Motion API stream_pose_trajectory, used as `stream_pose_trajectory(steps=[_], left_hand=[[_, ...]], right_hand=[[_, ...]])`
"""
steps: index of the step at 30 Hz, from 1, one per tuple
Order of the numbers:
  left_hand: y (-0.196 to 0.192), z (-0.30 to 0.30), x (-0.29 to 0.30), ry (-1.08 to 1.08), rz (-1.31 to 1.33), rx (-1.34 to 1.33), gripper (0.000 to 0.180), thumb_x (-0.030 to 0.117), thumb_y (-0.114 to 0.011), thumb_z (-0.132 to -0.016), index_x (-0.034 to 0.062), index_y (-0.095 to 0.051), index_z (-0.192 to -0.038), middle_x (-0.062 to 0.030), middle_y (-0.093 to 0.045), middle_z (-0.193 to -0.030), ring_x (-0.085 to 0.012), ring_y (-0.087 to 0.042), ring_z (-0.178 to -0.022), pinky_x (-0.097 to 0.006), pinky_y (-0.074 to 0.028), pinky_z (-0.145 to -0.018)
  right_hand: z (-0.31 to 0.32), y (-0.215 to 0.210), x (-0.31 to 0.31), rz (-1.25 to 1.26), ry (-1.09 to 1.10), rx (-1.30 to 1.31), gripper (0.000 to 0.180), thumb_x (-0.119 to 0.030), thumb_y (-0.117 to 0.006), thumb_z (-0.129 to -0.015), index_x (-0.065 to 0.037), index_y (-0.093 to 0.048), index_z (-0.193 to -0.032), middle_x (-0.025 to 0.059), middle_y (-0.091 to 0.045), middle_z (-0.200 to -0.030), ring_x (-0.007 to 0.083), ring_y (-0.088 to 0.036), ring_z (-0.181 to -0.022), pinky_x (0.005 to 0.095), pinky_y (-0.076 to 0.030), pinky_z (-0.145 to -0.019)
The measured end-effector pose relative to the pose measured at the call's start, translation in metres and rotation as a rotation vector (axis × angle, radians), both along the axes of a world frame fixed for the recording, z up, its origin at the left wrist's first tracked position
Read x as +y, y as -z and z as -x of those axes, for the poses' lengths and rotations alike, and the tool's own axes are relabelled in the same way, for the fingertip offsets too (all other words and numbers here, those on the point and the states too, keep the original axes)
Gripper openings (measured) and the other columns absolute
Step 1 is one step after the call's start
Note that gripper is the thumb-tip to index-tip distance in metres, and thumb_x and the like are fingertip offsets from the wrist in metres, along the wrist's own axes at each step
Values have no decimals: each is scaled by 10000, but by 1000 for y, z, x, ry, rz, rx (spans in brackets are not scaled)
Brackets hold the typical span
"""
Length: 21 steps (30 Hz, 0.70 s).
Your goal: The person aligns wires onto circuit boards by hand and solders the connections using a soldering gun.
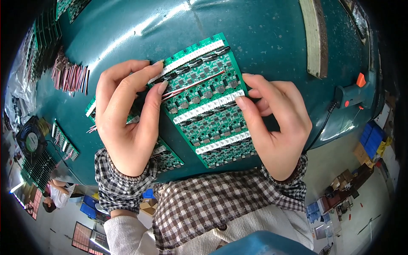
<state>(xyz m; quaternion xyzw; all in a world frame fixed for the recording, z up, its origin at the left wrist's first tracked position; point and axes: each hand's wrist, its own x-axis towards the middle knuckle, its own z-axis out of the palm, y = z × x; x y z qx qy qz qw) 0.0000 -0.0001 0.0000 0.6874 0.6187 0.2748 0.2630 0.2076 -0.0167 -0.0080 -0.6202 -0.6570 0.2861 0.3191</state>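
my left hand (127,123) pinches red, black and white wire leads (191,87) against a green circuit board panel (208,102) lying on the teal table (272,38); my right hand's (276,123) curled fingertips press the panel's right edge.

green circuit board (208,100) with white strips, teal table (272,38), brown-and-white checked sleeves (123,182)

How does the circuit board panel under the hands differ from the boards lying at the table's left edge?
The green panel lies flat mid-table, gripped by the left hand and right hand; the left-edge boards lie untouched. The panel has a red-and-black wire across it; none shows on the left-edge boards. Both are green with white connector strips.
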Motion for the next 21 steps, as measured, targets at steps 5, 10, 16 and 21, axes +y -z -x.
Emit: stream_pose_trajectory(steps=[5, 10, 16, 21], left_hand=[[0, 0, -1, -13, 10, -19, 222, -20, -649, -761, 20, -649, -980, -107, -567, -994, -175, -569, -852, -260, -463, -717], [-5, 0, -2, -20, 33, 3, 228, -13, -655, -756, 22, -649, -981, -107, -571, -1007, -190, -570, -873, -268, -467, -725], [-10, 4, -4, 27, -4, 56, 254, -17, -662, -737, 24, -651, -987, -112, -579, -1017, -210, -575, -906, -289, -472, -749], [-8, 7, -4, 96, -60, 73, 274, -33, -671, -714, 27, -653, -981, -122, -585, -1003, -221, -578, -878, -293, -473, -739]], right_hand=[[-1, 0, -1, 4, -1, 42, 262, -22, -717, -707, -37, -652, -959, 79, -588, -811, 167, -603, -649, 261, -488, -534], [-21, -24, -7, -130, 210, 21, 294, 34, -695, -711, -12, -655, -999, 83, -615, -854, 143, -582, -700, 217, -486, -599], [-95, -23, 5, -294, 862, -128, 237, -156, -664, -823, 17, -653, -985, 46, -612, -802, 79, -531, -678, 210, -441, -632], [-137, -9, 4, -132, 858, 33, 303, -181, -694, -811, 35, -592, -997, 27, -596, -755, 70, -557, -655, 194, -465, -614]])
